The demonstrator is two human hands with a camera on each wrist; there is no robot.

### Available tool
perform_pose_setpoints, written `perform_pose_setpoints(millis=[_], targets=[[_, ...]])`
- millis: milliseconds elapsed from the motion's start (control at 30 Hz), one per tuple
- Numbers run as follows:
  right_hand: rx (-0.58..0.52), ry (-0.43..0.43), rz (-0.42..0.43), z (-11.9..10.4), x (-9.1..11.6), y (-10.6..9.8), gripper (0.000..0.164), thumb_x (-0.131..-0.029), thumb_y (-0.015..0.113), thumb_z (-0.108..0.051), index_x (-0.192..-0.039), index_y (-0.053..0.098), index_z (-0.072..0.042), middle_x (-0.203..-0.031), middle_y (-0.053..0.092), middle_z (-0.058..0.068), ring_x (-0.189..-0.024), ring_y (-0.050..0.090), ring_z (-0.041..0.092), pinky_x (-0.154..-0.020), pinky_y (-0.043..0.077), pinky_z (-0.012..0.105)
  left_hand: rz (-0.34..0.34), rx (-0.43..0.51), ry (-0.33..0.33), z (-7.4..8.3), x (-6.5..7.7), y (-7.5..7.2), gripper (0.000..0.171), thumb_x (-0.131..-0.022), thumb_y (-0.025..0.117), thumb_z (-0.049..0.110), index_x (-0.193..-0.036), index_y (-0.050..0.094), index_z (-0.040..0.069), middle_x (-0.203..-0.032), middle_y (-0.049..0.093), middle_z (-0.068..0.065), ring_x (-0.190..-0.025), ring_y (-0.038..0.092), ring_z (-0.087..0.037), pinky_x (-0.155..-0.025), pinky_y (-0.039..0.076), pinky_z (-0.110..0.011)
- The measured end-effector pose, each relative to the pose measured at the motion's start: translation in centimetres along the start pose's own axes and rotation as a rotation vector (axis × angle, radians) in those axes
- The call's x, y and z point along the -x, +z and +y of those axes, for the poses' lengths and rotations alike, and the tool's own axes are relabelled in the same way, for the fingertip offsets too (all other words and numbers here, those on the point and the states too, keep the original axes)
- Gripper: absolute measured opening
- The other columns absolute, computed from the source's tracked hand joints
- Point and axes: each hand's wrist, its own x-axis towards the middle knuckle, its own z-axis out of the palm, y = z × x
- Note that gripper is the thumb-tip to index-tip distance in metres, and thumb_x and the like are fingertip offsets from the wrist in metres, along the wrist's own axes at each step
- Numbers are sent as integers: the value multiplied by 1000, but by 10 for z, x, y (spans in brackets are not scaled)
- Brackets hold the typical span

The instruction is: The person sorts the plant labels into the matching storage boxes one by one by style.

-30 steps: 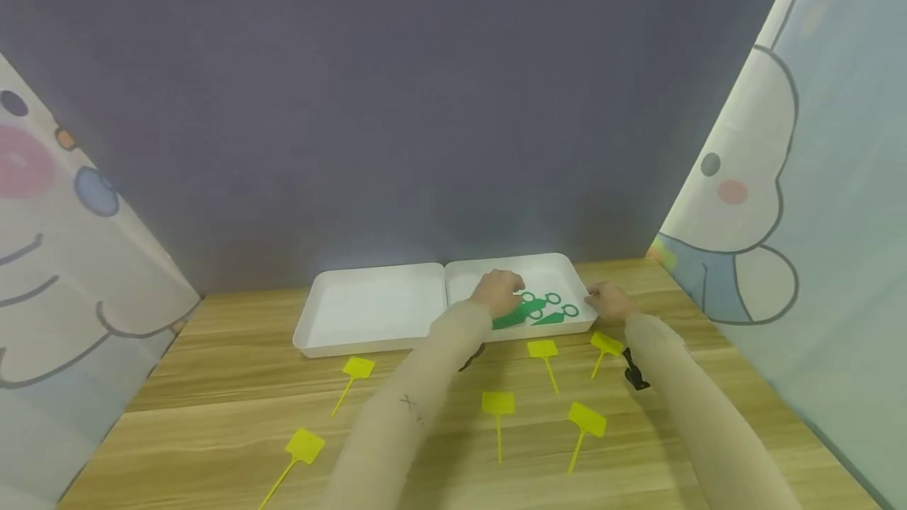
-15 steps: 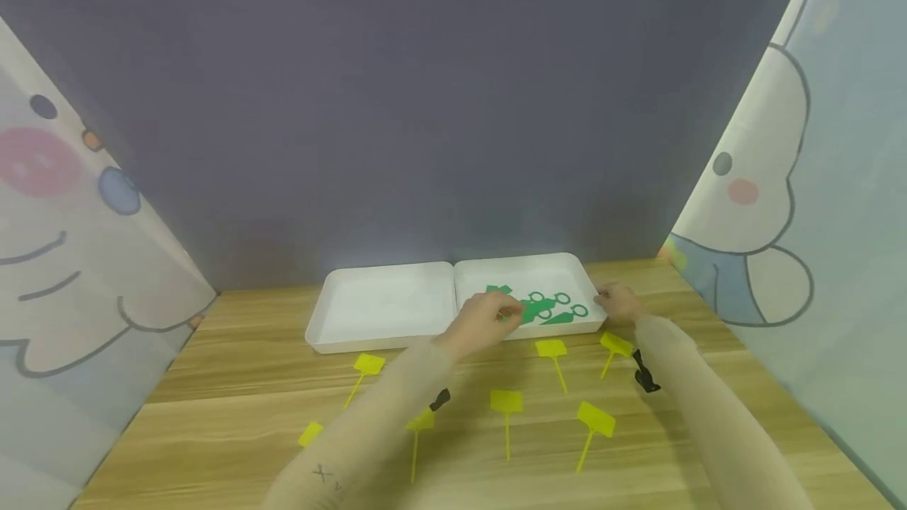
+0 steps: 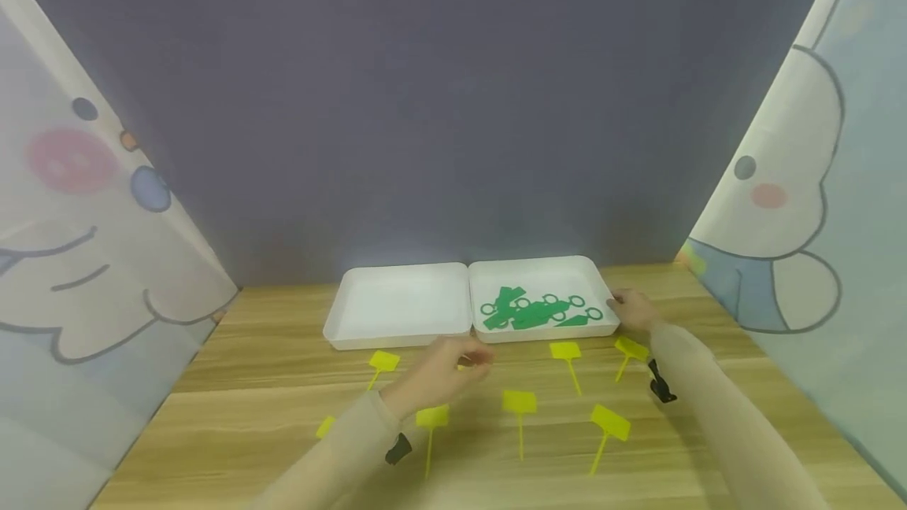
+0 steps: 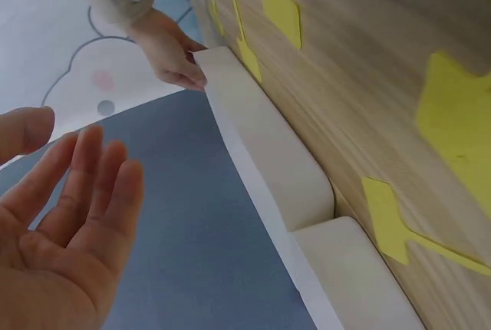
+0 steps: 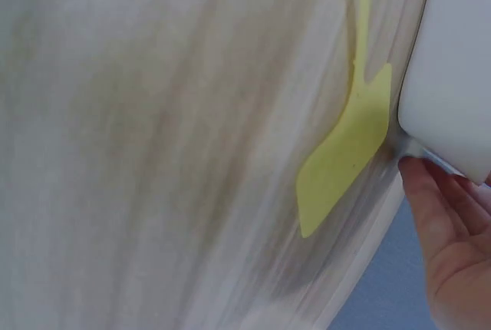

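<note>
My right hand [image 3: 634,309] holds the right end of the right white tray [image 3: 527,272]; in the right wrist view its fingers [image 5: 430,203] lie against the tray's corner, the thumb mostly hidden. Several flat green tags with ring-shaped ends [image 3: 531,315] lie heaped in that tray. My left hand [image 3: 442,372] hovers in front of the trays, above the table, holding nothing. Its fingers [image 4: 107,215] are loosely bent and apart from the thumb in the left wrist view. Near it lie flat yellow tags with thin stems [image 3: 520,402].
A left white tray [image 3: 400,297] stands side by side with the right one, bare inside. More yellow tags [image 3: 610,422] are spread over the wooden table [image 3: 227,384]. Behind rises a dark grey panel [image 3: 439,116], with printed cloth [image 3: 772,195] at both sides.
My left hand has drawn back from the green tags, out of the right tray, toward the left and front. My right hand stays at the tray's end. The head view has shifted slightly.
</note>
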Motion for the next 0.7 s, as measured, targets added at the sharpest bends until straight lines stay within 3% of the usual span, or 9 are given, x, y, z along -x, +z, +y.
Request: perform_pose_setpoints(millis=[267, 500, 567, 700], targets=[[11, 30, 20, -6, 14, -3, 53, -98, 34, -20, -132, 25, 20, -130, 34, 42, -117, 37, 54, -98, 33, 60, 31, 54, -68, -11, 50, -14, 23, -89, 58, 18, -109, 65, 8, -102, 67, -2, -91, 60, -9, -78, 52, -22], [46, -82, 86, -24, 29, -8, 54, -98, 38, -23, -133, 29, 17, -132, 33, 40, -117, 36, 56, -95, 33, 64, 131, 54, -61, -16, 97, -31, 21, -90, 58, 18, -108, 64, 9, -105, 66, -3, -91, 62, -12, -77, 53, -23], [46, -114, 107, -29, 35, -8, 52, -98, 39, -23, -132, 32, 16, -132, 35, 39, -117, 37, 55, -95, 33, 64, 162, 45, -47, -16, 107, -34, 22, -90, 58, 17, -109, 63, 8, -105, 66, -5, -91, 62, -13, -76, 53, -25], [66, -194, 141, -39, 48, -6, 48, -97, 44, -20, -130, 37, 13, -130, 41, 36, -116, 41, 52, -94, 35, 62, 249, 14, -85, -16, 123, -43, 19, -89, 59, 18, -106, 64, 11, -104, 67, -4, -91, 62, -10, -78, 54, -27]])
